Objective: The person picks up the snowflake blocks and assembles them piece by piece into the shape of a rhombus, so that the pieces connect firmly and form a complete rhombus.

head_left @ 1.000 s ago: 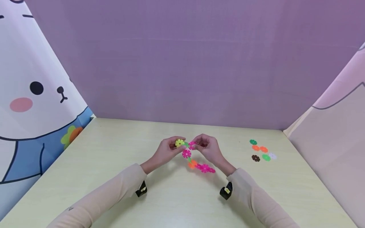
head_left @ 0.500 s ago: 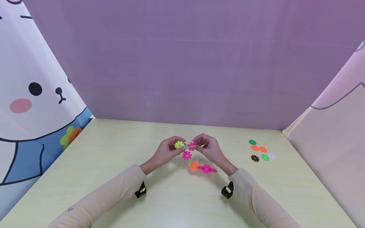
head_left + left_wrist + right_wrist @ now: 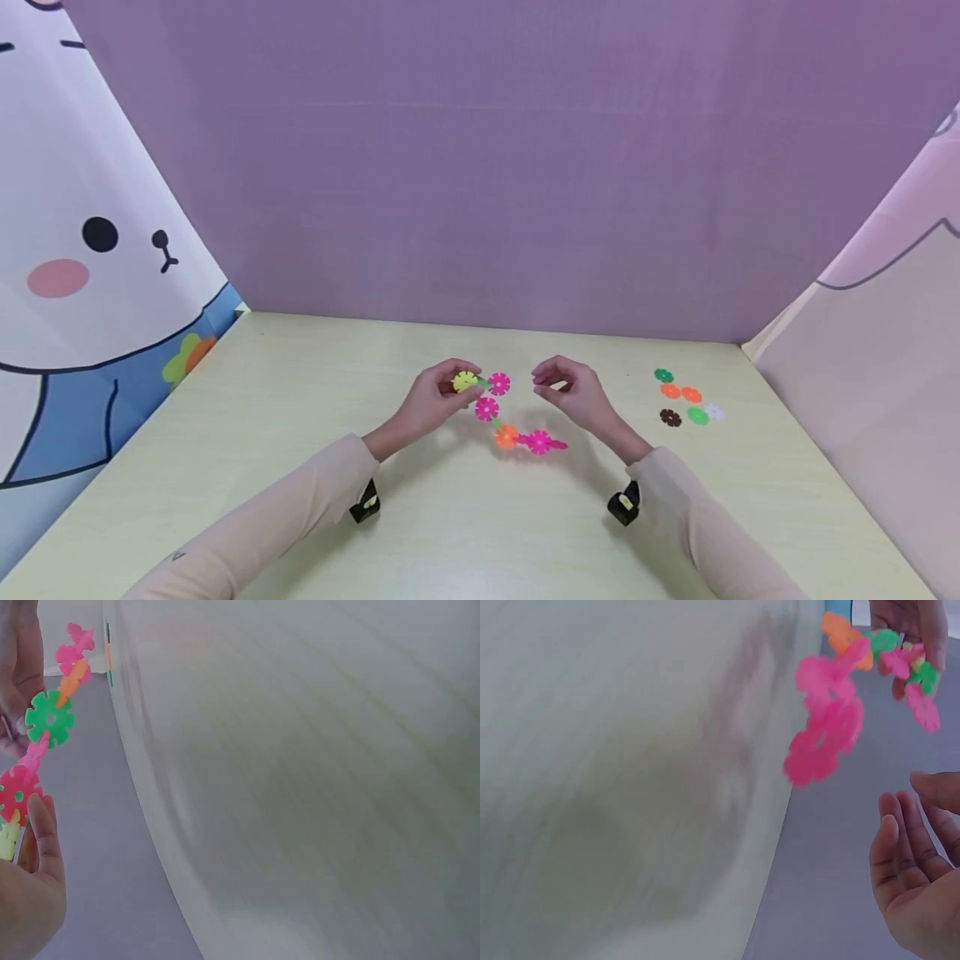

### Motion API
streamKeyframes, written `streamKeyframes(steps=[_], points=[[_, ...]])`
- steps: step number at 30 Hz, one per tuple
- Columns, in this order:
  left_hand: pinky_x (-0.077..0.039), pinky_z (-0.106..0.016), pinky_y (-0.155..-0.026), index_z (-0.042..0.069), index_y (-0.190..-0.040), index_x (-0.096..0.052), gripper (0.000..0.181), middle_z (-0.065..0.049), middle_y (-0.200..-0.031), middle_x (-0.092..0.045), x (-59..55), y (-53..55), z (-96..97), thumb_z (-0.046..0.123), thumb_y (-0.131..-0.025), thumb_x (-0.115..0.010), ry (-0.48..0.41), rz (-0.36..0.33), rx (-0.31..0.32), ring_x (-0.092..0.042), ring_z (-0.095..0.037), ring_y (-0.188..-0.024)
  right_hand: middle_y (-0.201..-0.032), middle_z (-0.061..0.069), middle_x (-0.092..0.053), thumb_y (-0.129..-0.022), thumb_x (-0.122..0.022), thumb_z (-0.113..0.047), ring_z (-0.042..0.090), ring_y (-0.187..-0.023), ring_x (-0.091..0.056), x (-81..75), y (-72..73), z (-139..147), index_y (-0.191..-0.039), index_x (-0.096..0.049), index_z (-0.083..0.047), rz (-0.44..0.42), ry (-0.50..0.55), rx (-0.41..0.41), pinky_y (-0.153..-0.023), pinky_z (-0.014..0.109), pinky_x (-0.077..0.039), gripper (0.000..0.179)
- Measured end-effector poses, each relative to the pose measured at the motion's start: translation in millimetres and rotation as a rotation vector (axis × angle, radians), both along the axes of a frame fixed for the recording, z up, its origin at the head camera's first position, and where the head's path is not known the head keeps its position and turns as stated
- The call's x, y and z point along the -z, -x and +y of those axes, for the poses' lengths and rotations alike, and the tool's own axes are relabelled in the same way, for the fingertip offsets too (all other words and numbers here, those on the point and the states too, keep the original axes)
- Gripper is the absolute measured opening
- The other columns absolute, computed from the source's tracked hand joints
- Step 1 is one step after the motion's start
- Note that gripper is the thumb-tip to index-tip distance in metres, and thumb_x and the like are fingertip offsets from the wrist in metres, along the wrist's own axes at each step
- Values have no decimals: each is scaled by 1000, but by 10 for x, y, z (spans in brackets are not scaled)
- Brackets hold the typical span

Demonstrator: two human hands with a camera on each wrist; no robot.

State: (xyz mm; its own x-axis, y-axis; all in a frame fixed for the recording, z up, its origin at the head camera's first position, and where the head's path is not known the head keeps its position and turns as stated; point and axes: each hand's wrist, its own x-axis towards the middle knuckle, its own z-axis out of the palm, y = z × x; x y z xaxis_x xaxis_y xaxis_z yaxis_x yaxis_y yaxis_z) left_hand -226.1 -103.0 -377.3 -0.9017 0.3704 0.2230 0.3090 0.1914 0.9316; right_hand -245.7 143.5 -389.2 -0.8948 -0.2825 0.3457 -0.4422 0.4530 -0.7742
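Note:
My left hand (image 3: 431, 396) pinches a chain of notched, flower-shaped plastic discs near its yellow disc (image 3: 465, 382). A pink disc (image 3: 498, 383) sticks out to the right of the fingers. Below it the chain hangs down through another pink disc (image 3: 487, 408), a green one and an orange disc (image 3: 506, 436) to several pink discs (image 3: 538, 442) at its end. In the left wrist view the green disc (image 3: 50, 718) shows face-on. Just right of the chain, my right hand (image 3: 581, 396) is apart from it, fingers loosely bent with nothing between them, as the right wrist view also shows.
Loose discs lie at the table's right: a dark green disc (image 3: 663, 375), two orange discs (image 3: 681, 392), a brown disc (image 3: 671, 417), a light green disc (image 3: 697, 415) and a white disc (image 3: 715, 412). A purple panel (image 3: 480, 208) stands behind the table (image 3: 300, 500).
My right hand has let go of the pink disc by the left fingers and moved right. The left hand keeps holding the chain, shifted slightly left.

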Motion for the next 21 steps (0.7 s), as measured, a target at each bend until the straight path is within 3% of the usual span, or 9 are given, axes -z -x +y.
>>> streamKeyframes(steps=[8, 16, 21], points=[[-51, -21, -60, 4, -111, -58, 26, -18, -97, -65, 19, 9, -29, 11, -86, -63, 0, 12, -11, -57, -9, -62, -89, 24, -64, -79, -63, 7, 38, -85, -61, -188, -173, 228, -94, -60, 7, -24, -71, 41, -63, 27, -51, 16], [-51, -21, -60, 4, -111, -58, 26, -18, -97, -65, 18, 9, -44, 10, -86, -62, 5, 39, -5, -56, -8, -60, -91, 19, -64, -79, -66, 3, 30, -85, -63, 142, -6, 736, -96, -61, 3, 16, -198, 77, -66, 22, -51, 18], [-51, -21, -60, 4, -111, -58, 25, -19, -98, -65, 29, 15, -41, 10, -87, -61, 2, 38, -3, -57, -9, -61, -92, 21, -63, -79, -65, 4, 31, -85, -63, 223, -3, 997, -96, -61, 5, 22, -244, 90, -68, 27, -53, 18]])
